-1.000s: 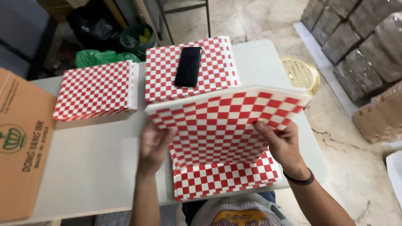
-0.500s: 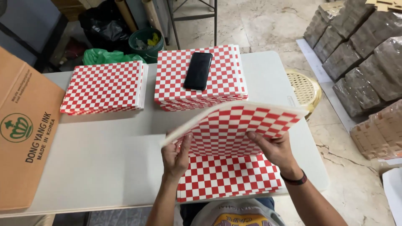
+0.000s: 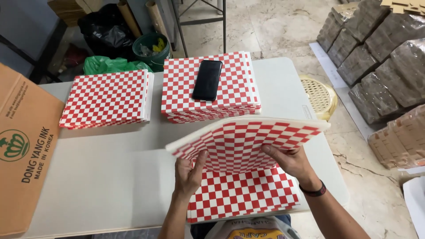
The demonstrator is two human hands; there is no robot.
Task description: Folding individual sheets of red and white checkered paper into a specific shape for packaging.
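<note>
A red-and-white checkered paper sheet [image 3: 248, 144] is folded over, its upper half lifted and curving down toward its lower half [image 3: 243, 197] on the white table [image 3: 102, 172]. My left hand [image 3: 188, 175] grips the sheet's left side from underneath. My right hand [image 3: 290, 159], with a dark wristband, holds the right side under the raised flap. Two stacks of the same checkered paper lie farther back: one at the left [image 3: 108, 97], one in the middle [image 3: 208, 88] with a black phone [image 3: 207, 79] on top.
A brown cardboard box [image 3: 24, 150] stands at the table's left edge. Beyond the table are a green bin [image 3: 152, 48], black and green bags, and a woven yellow stool [image 3: 318, 95]. Wrapped bundles [image 3: 380, 57] are piled on the floor at right.
The raised half of the sheet has come down from near upright to a low, nearly flat fold. Both hands have stayed on its sides.
</note>
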